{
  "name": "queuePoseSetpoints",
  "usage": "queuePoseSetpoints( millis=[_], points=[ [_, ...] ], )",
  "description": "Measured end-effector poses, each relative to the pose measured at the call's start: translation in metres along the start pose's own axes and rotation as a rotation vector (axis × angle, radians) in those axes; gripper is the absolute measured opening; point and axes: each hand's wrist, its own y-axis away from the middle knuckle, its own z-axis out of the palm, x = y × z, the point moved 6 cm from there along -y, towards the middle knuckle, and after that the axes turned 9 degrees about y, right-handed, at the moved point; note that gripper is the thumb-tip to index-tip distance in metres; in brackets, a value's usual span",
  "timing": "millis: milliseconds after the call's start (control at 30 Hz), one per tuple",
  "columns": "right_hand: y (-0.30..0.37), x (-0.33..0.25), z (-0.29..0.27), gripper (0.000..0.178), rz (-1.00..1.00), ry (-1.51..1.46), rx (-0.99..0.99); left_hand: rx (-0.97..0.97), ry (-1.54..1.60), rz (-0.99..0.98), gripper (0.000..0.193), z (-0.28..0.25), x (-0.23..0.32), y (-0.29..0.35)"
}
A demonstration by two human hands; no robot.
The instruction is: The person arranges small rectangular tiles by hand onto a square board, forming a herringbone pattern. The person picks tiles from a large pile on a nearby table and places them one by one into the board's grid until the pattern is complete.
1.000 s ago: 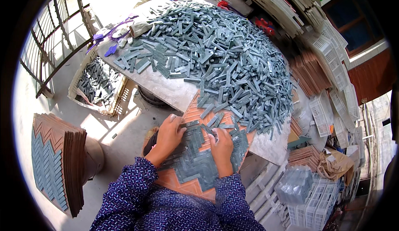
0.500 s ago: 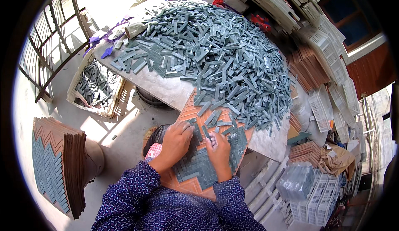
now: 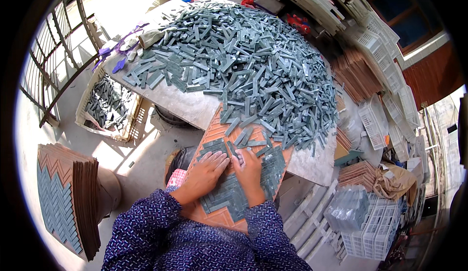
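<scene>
An orange tray-like board (image 3: 214, 130) with a herringbone pattern of raised ridges lies across my lap, its far end on the table edge. Grey-green stone strips (image 3: 228, 198) fill much of its grooves in a zigzag. My left hand (image 3: 205, 172) rests flat on the laid strips, fingers stretched out. Beside it, my right hand (image 3: 248, 171) pinches one stone strip (image 3: 231, 147) at its fingertips, low over the board. Several loose strips (image 3: 242, 135) lie on the board's upper part, just beyond both hands.
A big heap of stone strips (image 3: 243, 61) covers the table (image 3: 192, 106). At left stand a cream crate (image 3: 80, 112) of strips and a stack of boards (image 3: 84, 193), the top one partly filled. Gloves (image 3: 152, 38) lie at the table's left edge; white crates (image 3: 363, 239) stand at right.
My left hand has flattened, its fingers now extended over the laid strips. The right hand has moved slightly left with its strip, closer to the left fingertips. The view has shifted a little.
</scene>
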Motion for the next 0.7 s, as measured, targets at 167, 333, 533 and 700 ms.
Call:
queuePoseSetpoints(
  millis=[167,333,533,700],
  points=[
    [-0.01,-0.01,0.004,0.012,-0.042,0.023,0.0,0.076,-0.007,-0.061,0.042,-0.007,-0.01,0.001],
    [-0.012,-0.002,-0.022,0.012,0.041,-0.034,0.031,-0.022,0.004,-0.019,0.047,-0.013,0.004,-0.012],
    [0.011,0.036,-0.046,0.015,0.309,0.014,-0.092,-0.145,-0.079,-0.024,0.058,0.005,0.006,-0.013],
    [0.011,0.019,-0.025,0.028,0.258,0.253,-0.101,-0.146,-0.058,-0.049,0.061,0.005,0.004,-0.013]
  ],
)
